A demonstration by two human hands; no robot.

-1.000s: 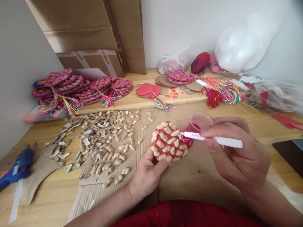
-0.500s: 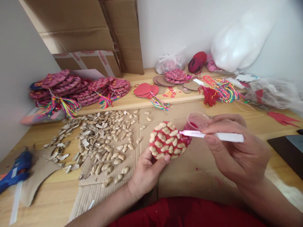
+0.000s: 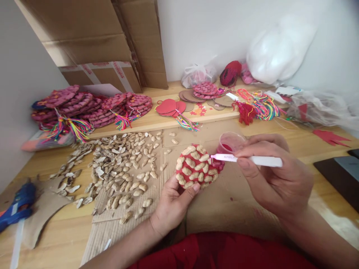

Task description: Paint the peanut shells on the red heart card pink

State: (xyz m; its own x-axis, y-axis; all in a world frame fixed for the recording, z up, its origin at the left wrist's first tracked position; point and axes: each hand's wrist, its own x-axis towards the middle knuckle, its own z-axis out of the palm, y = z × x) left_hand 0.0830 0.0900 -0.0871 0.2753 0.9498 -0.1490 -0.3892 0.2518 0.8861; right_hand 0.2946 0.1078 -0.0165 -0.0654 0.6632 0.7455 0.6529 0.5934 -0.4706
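Observation:
My left hand (image 3: 171, 203) grips the lower edge of a round red disc (image 3: 196, 166) covered with glued peanut shells, holding it tilted up over the cardboard mat. My right hand (image 3: 273, 177) is closed on a white-handled paintbrush (image 3: 252, 160), its pink tip touching the disc's right edge, where some shells are painted red. Right behind the brush stands a small clear cup of red paint (image 3: 231, 142).
Loose peanuts and shell halves (image 3: 120, 168) lie spread on the left. A blue glue gun (image 3: 17, 207) lies at the far left. Stacks of painted discs with tassels (image 3: 89, 108), red discs (image 3: 168, 106), coloured threads (image 3: 258, 106), plastic bags and cardboard boxes line the back.
The view has drifted slightly, so everything sits a little left in the picture. The brush tip stays at the disc's right edge; both hands keep their grips.

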